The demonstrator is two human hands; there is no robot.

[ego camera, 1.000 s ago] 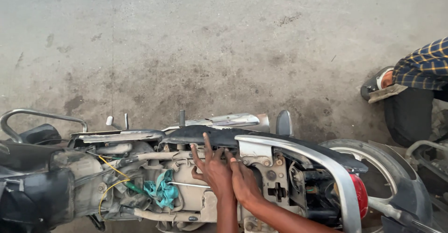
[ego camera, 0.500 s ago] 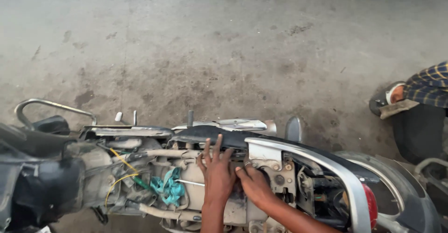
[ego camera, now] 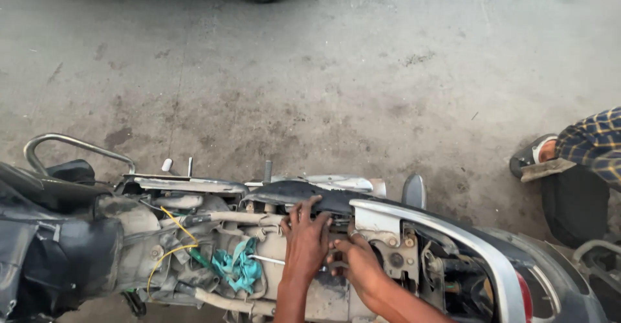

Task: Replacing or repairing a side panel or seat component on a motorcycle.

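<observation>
Two bare hands work inside the stripped scooter frame (ego camera: 213, 284), seat and side panels off. Left hand (ego camera: 306, 242): fingers spread and flat, pressing on the dark underseat plate (ego camera: 304, 197), fingertips at its near edge; it grips nothing. Right hand (ego camera: 356, 265): fingers curled toward the spot just beside the left hand, below the plate; whether it pinches a small part cannot be told, the fingertips being hidden.

Outward: teal rag (ego camera: 238, 266) stuffed among hoses to the left, yellow wire (ego camera: 169, 242) looping past it, silver grab rail (ego camera: 453, 239) curving right over the tail light (ego camera: 525, 297). Another person's plaid sleeve (ego camera: 595, 143) at far right, well apart.

Judgement: seating or freeing a fitting under the plate. Next move calls for steady downward pressure from the left while the right works by feel.
</observation>
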